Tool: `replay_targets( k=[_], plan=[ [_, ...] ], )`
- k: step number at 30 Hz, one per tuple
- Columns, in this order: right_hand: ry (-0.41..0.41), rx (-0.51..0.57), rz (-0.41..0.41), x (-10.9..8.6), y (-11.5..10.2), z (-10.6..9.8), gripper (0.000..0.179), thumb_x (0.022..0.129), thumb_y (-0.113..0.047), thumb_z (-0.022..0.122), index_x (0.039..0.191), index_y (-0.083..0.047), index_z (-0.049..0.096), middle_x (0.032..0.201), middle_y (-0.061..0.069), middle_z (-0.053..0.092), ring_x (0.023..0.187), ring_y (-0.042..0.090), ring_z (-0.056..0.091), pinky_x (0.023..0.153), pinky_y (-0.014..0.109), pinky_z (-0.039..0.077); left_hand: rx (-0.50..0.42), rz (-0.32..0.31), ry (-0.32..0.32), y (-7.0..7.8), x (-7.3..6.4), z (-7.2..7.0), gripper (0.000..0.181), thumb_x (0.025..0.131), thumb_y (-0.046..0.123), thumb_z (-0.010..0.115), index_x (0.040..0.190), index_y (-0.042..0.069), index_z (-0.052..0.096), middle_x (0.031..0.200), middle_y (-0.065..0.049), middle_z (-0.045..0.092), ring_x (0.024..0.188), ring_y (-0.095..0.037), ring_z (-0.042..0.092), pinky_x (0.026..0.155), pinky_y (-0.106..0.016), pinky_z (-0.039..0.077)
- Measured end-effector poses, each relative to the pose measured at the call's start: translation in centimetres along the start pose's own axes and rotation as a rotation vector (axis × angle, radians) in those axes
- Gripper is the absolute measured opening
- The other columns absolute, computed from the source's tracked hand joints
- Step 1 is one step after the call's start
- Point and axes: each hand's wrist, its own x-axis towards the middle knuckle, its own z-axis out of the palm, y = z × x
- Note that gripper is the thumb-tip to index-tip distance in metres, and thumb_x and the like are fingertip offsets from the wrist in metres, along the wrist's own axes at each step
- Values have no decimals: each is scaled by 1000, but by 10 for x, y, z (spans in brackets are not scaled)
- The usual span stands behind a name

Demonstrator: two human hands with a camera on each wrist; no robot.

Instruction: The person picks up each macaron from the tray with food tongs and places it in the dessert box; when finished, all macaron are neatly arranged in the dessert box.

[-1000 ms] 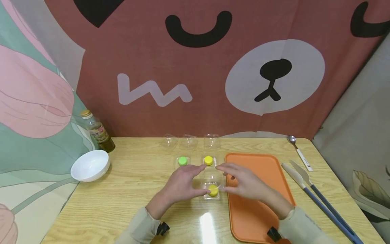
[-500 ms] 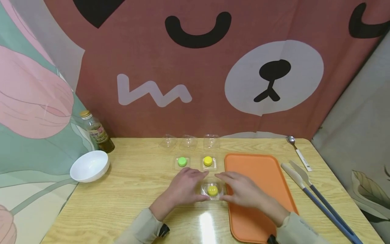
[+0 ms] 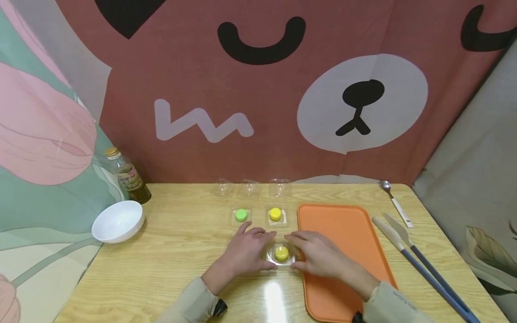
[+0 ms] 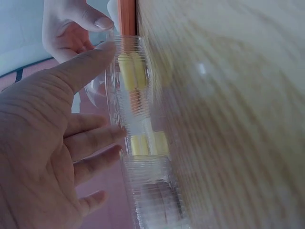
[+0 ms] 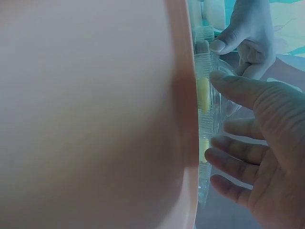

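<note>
A yellow macaron (image 3: 281, 254) sits in a clear plastic box (image 3: 269, 259) in front of me, with a clear lid over it. My left hand (image 3: 246, 251) is at the box's left side, thumb toward the near edge and fingers toward the far edge. In the left wrist view its thumb (image 4: 97, 59) lies against the lid's rim. My right hand (image 3: 323, 256) mirrors it on the right side; in the right wrist view the thumb (image 5: 238, 88) is right at the rim. The fingers of both hands are extended and spread. Behind stand a second yellow macaron (image 3: 275, 214) and a green macaron (image 3: 241, 215) on clear bases.
Several clear lids (image 3: 279, 188) line the table's back edge. An orange tray (image 3: 335, 220) lies at the right, partly under my right hand. Beyond it are tongs (image 3: 428, 273) and a spoon (image 3: 397, 206). A white bowl (image 3: 118, 221) and a bottle (image 3: 130, 177) stand at the left.
The clear lid, held between both hands above the near yellow macaron a second ago, has come down over it. My hands have lowered slightly toward me, and the left fingers have spread.
</note>
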Motion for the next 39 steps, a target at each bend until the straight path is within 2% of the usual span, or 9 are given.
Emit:
replay_targets(
  k=[13,19,29,39],
  plan=[
    [-43,-12,18,3,-4,-1,70,81,-47,82,137,-9,63,134,11,65,122,30,63,103,51,53,-33,-4,-4,-1,-1,1,85,74,66,79,141,18,60,131,6,70,124,-16,63,120,-54,35],
    [-40,-7,14,5,-5,-3,69,79,-42,85,135,-8,63,132,12,66,119,31,65,99,52,55,-56,-20,-28,-1,1,1,84,75,65,80,141,18,60,132,5,70,125,-18,63,120,-54,34],
    [-85,10,38,7,-6,-4,65,81,-39,84,134,-8,63,132,12,65,118,32,65,99,51,55,-97,-47,-102,0,4,0,79,77,63,79,140,19,61,136,5,68,130,-20,60,123,-53,31],
    [-107,38,63,13,-8,-8,68,79,-38,86,133,-4,63,130,14,66,115,33,66,95,50,58,-113,-59,-115,0,6,-1,77,76,61,81,138,20,63,135,5,68,132,-21,58,124,-52,30]
  ],
)
